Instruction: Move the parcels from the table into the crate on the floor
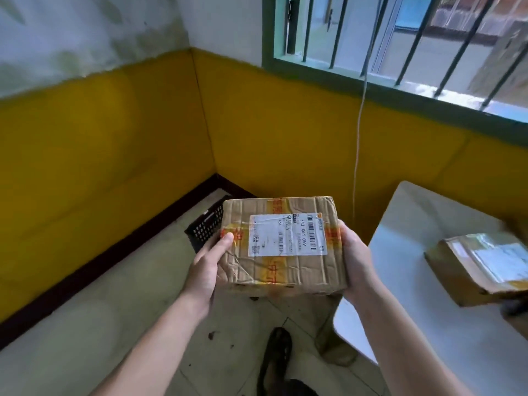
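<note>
Both hands hold one cardboard parcel (281, 244) in the air: the left hand (207, 270) grips its left edge, the right hand (357, 260) its right edge. Beyond the left hand stands the black crate (204, 227) on the floor. To the right of the right hand, a second parcel (480, 270) lies on the white surface (423, 295).

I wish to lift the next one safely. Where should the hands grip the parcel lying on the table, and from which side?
Probably its two opposite side walls, coming down from above at the table's near edge. The parcel lies flat, label up, so a two-sided clamp suits it better than a pinch.
</note>
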